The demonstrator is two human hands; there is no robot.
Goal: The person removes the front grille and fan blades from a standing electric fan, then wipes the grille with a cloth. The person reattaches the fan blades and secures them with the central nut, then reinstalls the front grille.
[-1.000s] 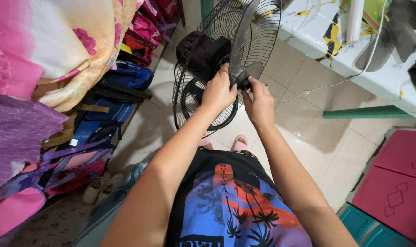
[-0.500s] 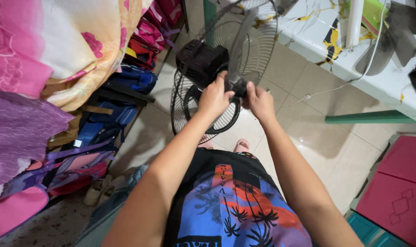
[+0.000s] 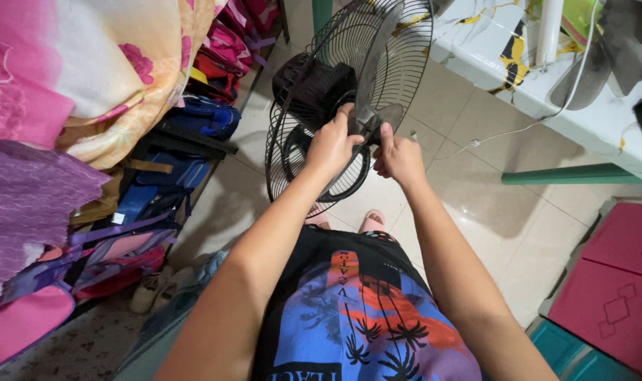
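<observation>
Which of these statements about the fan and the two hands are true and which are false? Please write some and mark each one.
1. Both hands are at the centre of the fan. True: the left hand and the right hand meet at the hub of the fan.
2. The front guard covers the blades. False: only the rear wire guard is in place, and a grey blade is uncovered.
3. A white cord lies on the tiled floor. True.
4. The fan stands on the table. False: it is held up over the floor, beside the white table.
</observation>
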